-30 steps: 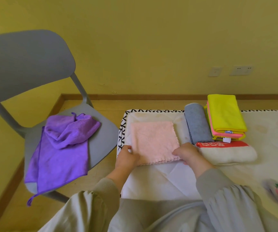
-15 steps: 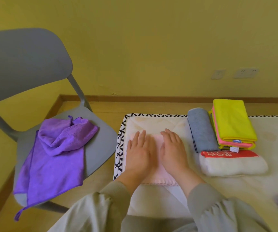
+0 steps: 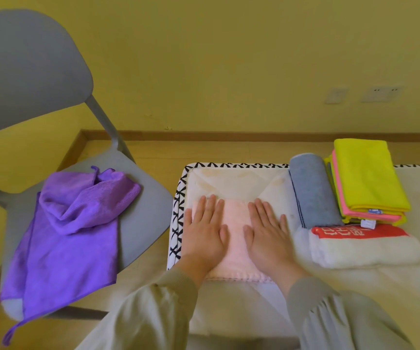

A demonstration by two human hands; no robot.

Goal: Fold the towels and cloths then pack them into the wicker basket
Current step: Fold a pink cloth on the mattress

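Left grip (image 3: pixel 205 238) and right grip (image 3: pixel 267 236) lie spread flat on the folded pink fleecy cloth (image 3: pixel 235 223), by the white quilted mat's (image 3: pixel 229 178) left edge. We judge the cloth light and limp; pinch its near corners.

Fluffy pink cloth (image 3: pixel 236 233), ribbed purple microfibre cloth (image 3: pixel 77 223) on a smooth matt grey plastic chair (image 3: pixel 27 79), plush white towel (image 3: pixel 365 251), wooden floor (image 3: pixel 203 152).
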